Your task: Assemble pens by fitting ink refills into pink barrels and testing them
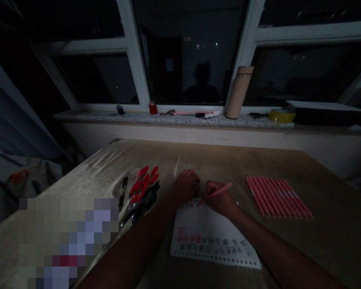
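Observation:
My right hand [218, 196] is closed around a pink pen [222, 189], whose upper end points up to the right. It rests at the far edge of a lined, hole-punched sheet of paper [213, 224]. Rows of red and dark writing cover the part of the sheet nearer me, and more marks show by my hands. My left hand [188, 184] lies just left of the right one at the paper's far edge, its fingers curled in. Whatever may be inside those fingers is hidden. The pen's tip is also out of sight behind my right hand.
Left of the paper lie several red pens [144, 184] and black pens [142, 208], with one black pen [124, 188] apart. Pink pens [278, 196] form a row at the right. A tumbler [240, 92], a red jar [153, 107] and yellow tape [281, 116] stand on the windowsill [186, 121].

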{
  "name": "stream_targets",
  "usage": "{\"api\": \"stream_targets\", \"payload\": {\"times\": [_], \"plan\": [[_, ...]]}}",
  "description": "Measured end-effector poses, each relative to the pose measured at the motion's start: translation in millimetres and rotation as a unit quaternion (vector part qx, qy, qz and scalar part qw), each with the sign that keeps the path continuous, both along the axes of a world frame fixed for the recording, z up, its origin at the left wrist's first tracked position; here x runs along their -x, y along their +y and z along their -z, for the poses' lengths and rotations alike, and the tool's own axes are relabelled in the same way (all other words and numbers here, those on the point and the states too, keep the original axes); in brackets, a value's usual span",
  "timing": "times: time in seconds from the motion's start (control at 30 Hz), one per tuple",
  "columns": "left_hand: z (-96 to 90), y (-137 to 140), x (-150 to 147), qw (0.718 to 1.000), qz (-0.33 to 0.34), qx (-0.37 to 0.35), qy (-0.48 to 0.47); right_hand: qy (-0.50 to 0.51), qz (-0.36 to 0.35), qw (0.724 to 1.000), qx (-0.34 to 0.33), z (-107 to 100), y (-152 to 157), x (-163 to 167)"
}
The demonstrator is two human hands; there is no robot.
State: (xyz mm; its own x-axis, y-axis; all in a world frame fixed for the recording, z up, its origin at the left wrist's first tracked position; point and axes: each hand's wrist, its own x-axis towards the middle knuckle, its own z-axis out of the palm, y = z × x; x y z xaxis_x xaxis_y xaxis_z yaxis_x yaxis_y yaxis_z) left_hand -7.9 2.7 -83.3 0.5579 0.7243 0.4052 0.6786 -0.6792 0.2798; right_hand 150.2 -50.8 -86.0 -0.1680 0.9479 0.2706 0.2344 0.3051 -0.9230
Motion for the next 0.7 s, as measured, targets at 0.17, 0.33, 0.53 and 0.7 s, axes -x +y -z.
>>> {"api": "stream_targets", "payload": {"times": [0.17,0.33,0.53,0.7], "plan": [[0.3,0.4,-0.1,1.000,0.000,-0.002,-0.007,-0.010,-0.019,1.000,0.013,-0.4,-1.2,0.5],[0.3,0.8,-1.0,1.000,-0.006,0.006,-0.004,-0.008,0.007,1.000,0.004,0.4,-0.1,-1.6],[-0.5,0.4,-0.6,1.000,0.001,0.008,-0.002,-0.009,0.004,1.000,-0.007,0.6,-0.4,0.4],[1.0,0.9,0.3,1.000,0.001,0.008,-0.011,-0.011,-0.027,0.999,0.015,0.0,-1.9,0.2]]}}
